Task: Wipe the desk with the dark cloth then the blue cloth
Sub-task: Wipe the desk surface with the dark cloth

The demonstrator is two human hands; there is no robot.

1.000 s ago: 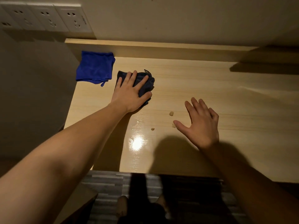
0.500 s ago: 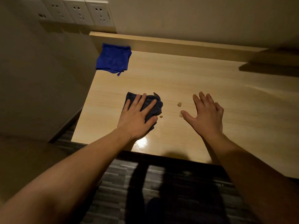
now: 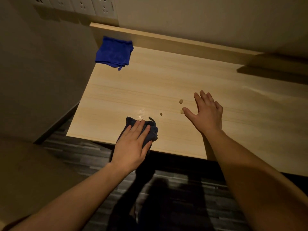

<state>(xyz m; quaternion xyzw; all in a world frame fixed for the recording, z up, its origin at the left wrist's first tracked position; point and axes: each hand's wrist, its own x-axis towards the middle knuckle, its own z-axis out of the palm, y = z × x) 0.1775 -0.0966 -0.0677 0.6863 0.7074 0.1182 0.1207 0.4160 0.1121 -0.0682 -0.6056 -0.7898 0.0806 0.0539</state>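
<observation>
My left hand point(image 3: 133, 144) presses flat on the crumpled dark cloth point(image 3: 152, 130) at the front edge of the light wooden desk point(image 3: 150, 87); the hand covers most of the cloth. My right hand point(image 3: 205, 112) rests flat on the desk with fingers spread and holds nothing. Three small tan crumbs lie between the hands: one point(image 3: 180, 101) by the right index finger, one point(image 3: 181, 111) at the thumb tip, one point(image 3: 161, 114) nearer the dark cloth. The folded blue cloth point(image 3: 115, 53) lies in the far left corner of the desk.
A raised wooden ledge point(image 3: 175, 42) runs along the desk's back against the wall. Wall sockets point(image 3: 93, 5) sit above the left corner. A wall panel point(image 3: 41, 72) borders the desk's left side. Dark striped floor point(image 3: 166, 189) lies below the front edge.
My left hand has dragged the dark cloth from near the blue cloth toward me, down to the desk's front edge. My right hand has stayed flat beside the crumbs.
</observation>
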